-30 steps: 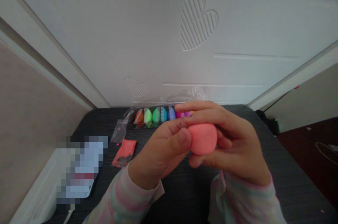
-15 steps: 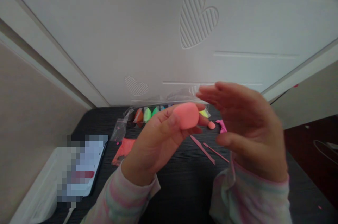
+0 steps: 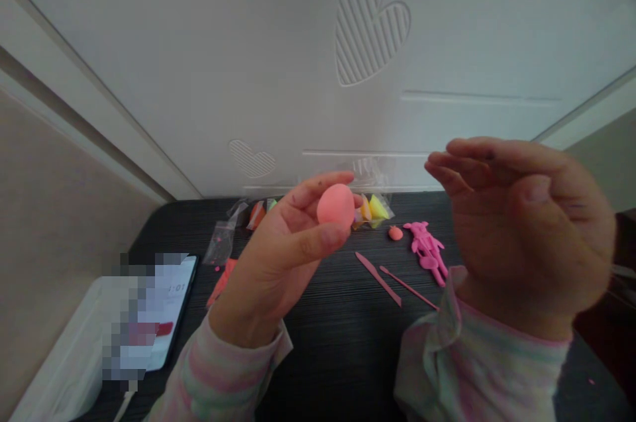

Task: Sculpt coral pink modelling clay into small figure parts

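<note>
My left hand [image 3: 278, 256] is raised above the dark table [image 3: 342, 342] and pinches a smooth pink clay ball [image 3: 336, 206] between thumb and fingers. Off to the right my right hand [image 3: 521, 230] hovers with fingers stretched out together and nothing in it, well apart from the ball. On the table beyond lie two thin pink modelling tools [image 3: 380, 271], a small pink clay bit [image 3: 395, 233] and a frame of pink plastic tools [image 3: 427, 250].
A row of coloured clay packets [image 3: 370, 209] lies at the table's back edge against a white panel with heart shapes [image 3: 368, 18]. An opened clear bag [image 3: 222, 243] and pink wrapper [image 3: 221, 281] lie left of centre. A phone [image 3: 159, 309] rests at the left.
My right hand let go of the ball and swung away to the right. My left hand kept the ball and lifted it, uncovering the tools on the table.
</note>
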The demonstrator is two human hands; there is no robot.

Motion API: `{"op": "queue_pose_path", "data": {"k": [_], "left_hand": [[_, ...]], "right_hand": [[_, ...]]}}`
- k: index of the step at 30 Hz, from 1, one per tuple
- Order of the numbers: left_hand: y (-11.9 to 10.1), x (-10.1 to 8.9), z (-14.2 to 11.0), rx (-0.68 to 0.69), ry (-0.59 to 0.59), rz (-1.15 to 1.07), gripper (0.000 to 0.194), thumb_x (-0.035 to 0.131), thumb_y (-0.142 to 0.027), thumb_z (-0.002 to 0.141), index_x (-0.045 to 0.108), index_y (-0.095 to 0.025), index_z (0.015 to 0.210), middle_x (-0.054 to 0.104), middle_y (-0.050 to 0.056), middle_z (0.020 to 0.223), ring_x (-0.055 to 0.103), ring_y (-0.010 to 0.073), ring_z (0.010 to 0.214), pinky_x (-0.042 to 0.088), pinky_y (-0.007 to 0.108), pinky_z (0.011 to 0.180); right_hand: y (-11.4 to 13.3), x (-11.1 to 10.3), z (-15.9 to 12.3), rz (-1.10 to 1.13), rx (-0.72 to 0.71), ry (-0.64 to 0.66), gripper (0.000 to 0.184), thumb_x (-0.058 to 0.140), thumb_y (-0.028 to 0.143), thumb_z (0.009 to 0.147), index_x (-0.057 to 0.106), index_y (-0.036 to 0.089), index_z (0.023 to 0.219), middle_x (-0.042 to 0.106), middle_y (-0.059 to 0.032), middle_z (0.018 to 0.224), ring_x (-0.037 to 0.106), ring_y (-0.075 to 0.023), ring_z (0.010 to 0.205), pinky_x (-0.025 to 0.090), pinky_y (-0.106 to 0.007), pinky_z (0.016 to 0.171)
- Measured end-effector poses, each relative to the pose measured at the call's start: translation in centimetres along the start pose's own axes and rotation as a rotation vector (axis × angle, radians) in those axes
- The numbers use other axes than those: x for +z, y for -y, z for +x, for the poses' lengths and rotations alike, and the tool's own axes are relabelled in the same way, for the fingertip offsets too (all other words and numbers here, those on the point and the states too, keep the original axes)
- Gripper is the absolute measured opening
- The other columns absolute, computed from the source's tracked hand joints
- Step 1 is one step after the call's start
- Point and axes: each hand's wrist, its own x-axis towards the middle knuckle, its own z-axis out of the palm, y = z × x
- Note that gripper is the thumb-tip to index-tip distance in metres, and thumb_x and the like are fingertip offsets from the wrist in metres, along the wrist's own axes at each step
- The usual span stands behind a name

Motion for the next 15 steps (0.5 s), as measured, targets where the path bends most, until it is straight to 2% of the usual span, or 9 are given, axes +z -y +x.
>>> {"op": "queue_pose_path", "data": {"k": [6, 15], "left_hand": [[-0.04, 0.01, 0.08, -0.003, -0.067, 0.010, 0.022, 0.070, -0.016, 0.065, 0.068, -0.017, 0.087, 0.066, 0.000, 0.086, 0.059, 0.0093, 0.081, 0.048, 0.015, 0.073], [-0.20, 0.14, 0.10, -0.017, -0.077, 0.013, 0.035, 0.073, -0.020, 0.062, 0.064, -0.020, 0.095, 0.066, -0.001, 0.079, 0.060, 0.0088, 0.074, 0.047, 0.016, 0.070]], "right_hand": [[0.10, 0.13, -0.12, -0.028, -0.020, 0.008, 0.017, 0.054, 0.017, 0.077, 0.069, 0.017, 0.085, 0.065, -0.0059, 0.093, 0.060, -0.0238, 0.091, 0.046, -0.046, 0.090], [-0.24, -0.16, -0.30, -0.101, -0.039, 0.039, 0.018, 0.053, 0.022, 0.080, 0.068, 0.023, 0.089, 0.064, -0.0034, 0.096, 0.058, -0.0231, 0.094, 0.044, -0.045, 0.092]]}}
